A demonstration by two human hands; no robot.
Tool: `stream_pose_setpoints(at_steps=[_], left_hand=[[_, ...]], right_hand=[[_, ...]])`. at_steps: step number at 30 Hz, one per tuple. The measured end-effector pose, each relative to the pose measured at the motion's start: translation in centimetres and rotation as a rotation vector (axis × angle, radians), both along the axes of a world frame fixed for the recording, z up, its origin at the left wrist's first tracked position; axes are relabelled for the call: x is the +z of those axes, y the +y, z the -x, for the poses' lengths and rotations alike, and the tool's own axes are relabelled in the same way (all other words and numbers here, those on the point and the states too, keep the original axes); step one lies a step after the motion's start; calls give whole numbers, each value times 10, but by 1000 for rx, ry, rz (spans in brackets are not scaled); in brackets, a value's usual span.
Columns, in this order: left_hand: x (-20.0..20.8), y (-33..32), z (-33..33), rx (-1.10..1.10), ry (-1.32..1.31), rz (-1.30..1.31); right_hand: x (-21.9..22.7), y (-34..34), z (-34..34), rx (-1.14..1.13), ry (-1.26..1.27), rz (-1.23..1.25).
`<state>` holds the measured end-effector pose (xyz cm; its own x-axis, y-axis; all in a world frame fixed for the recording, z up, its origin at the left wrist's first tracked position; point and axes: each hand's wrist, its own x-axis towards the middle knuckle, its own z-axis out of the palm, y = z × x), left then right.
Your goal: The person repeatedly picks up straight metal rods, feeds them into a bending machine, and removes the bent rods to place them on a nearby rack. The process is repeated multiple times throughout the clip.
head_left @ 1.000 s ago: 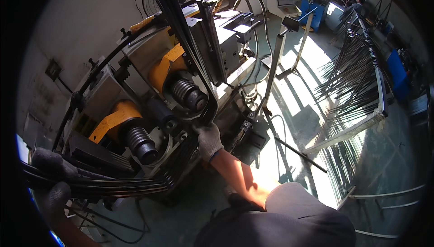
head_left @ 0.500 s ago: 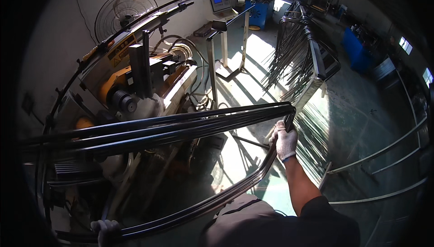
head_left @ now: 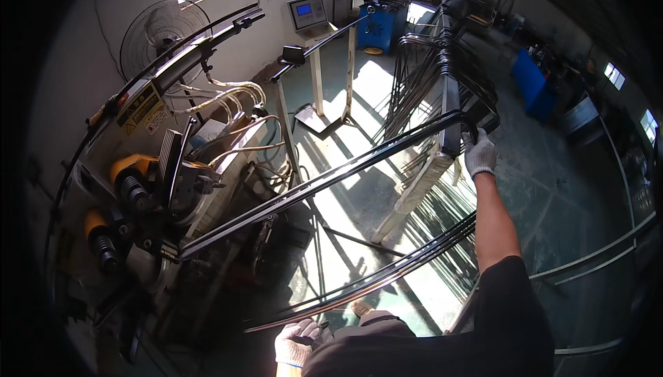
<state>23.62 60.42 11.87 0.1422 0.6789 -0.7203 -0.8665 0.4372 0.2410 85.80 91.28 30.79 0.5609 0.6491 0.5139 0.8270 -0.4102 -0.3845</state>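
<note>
Near, the left hand (head_left: pixel 295 341) is sitting by the black bars (head_left: pixel 387 154); I cannot tell if its fingers are gripping. Farther right, the right hand (head_left: pixel 478 152) is squeezing their bent end beside a rack (head_left: pixel 416 191). A blue cabinet (head_left: pixel 378 26) is standing far away.

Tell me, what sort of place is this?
Probably a metal-bending workshop. Many bent dark rods hang from a rack, a heavy machine with yellow parts stands at the left, and behind is a control console with a blue screen.
</note>
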Motion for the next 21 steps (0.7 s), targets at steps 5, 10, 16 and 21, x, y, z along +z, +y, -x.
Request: stream_pose_setpoints(at_steps=[5, 10, 16, 21], left_hand=[[34, 45, -71, -44, 384, -138], [47, 23, -64, 96, 594, -69], [51, -46, -34, 278, 739, 96], [55, -190, -27, 657, 732, 214]], right_hand=[[-26, 107, -100, -5, 29, 138], [-31, 212, -120, 16, -310, 279], [-43, 235, -241, -11, -927, -251], [-230, 99, -25, 692, -244, -140]])
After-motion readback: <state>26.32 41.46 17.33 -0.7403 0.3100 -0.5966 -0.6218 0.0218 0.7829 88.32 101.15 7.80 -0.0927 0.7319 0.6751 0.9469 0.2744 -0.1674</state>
